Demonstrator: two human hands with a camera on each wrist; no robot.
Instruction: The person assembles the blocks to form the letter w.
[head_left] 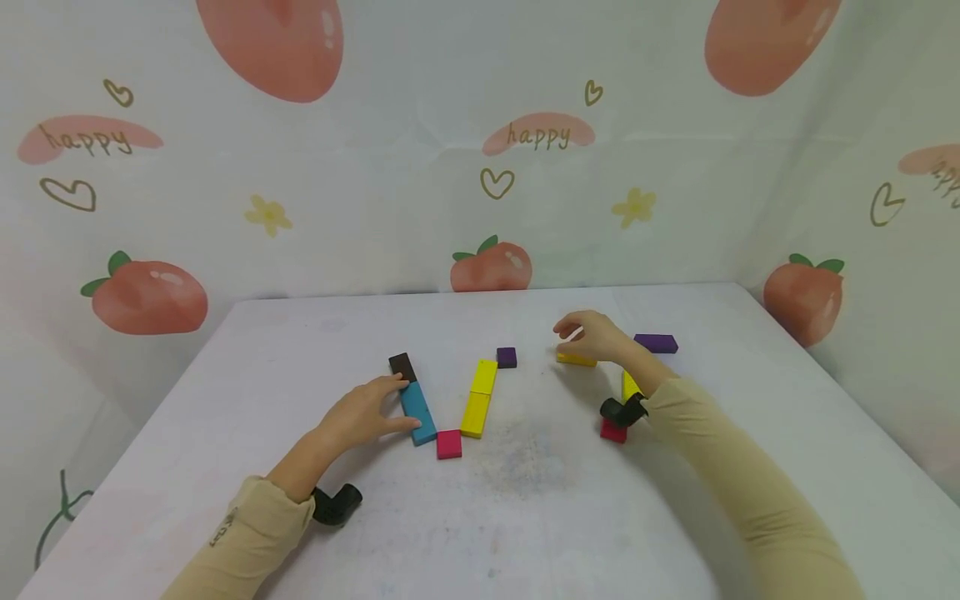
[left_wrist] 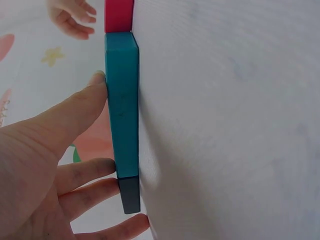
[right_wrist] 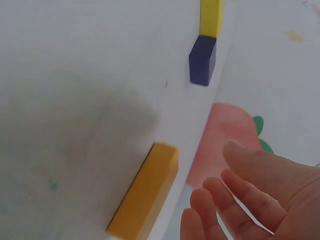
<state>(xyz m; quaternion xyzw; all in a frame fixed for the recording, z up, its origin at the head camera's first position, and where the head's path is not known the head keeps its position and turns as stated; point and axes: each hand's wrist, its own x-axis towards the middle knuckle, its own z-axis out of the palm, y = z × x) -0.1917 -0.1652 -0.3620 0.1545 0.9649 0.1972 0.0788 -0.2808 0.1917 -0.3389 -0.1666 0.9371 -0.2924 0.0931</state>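
Observation:
My left hand (head_left: 367, 412) rests at a blue block (head_left: 418, 414) lying on the table, thumb near its front end. In the left wrist view the thumb and fingers touch the blue block (left_wrist: 122, 110) and the black block (left_wrist: 131, 195) adjoining it. A red block (head_left: 449, 445) meets the blue one's front end. Two yellow blocks (head_left: 480, 396) stretch from near the red block toward a small dark purple block (head_left: 507, 357). Loosely bent and holding nothing, my right hand (head_left: 596, 337) hovers over an orange-yellow block (head_left: 576, 360); the right wrist view shows a gap between them.
Around my right forearm lie a long purple block (head_left: 656, 343), a partly covered yellow block (head_left: 630, 385) and a red block (head_left: 613, 431). Behind the white table (head_left: 555, 517) hangs a printed curtain (head_left: 390, 167). Black wrist mounts (head_left: 337, 504) stick out near the sleeves.

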